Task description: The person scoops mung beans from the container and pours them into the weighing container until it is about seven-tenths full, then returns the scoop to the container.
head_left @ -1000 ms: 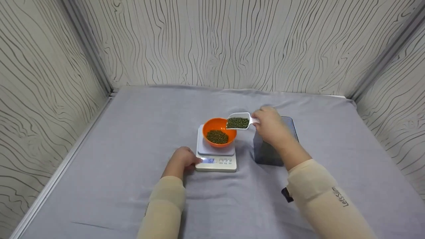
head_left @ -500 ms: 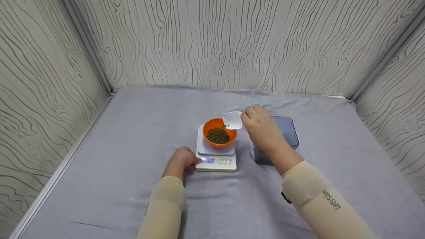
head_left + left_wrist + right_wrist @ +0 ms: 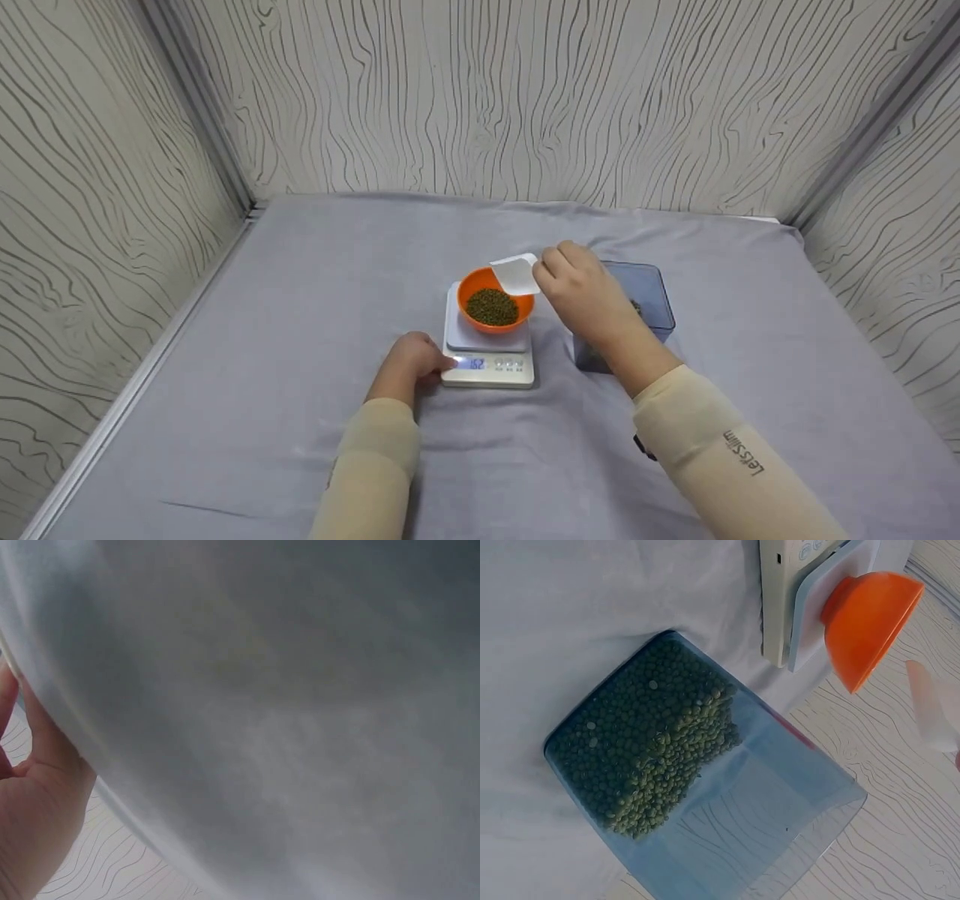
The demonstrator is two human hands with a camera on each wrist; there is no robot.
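My right hand (image 3: 581,292) grips a white scoop (image 3: 516,274) by its handle, tipped steeply over the right rim of an orange bowl (image 3: 469,289). Green mung beans (image 3: 491,307) lie in the bowl's bottom. Under the bowl is a white kitchen scale (image 3: 517,379), its lit display seeming to read 162. At the scale's left edge, my left hand (image 3: 412,356) holds on, thumb beside the display; its other fingers are mostly hidden. In the right wrist view the scoop (image 3: 930,712) hangs apart from the bowl (image 3: 870,626).
Behind my right forearm stands a clear bluish container (image 3: 649,300), partly hidden. The right wrist view shows more mung beans (image 3: 660,742) inside it. A wrinkled grey cloth (image 3: 337,262) covers the table, and wood-patterned walls (image 3: 480,97) stand on three sides.
The scoop, level and full of beans a second ago, has tipped over and moved left above the bowl. The bowl's heap has grown. My left hand keeps its place.
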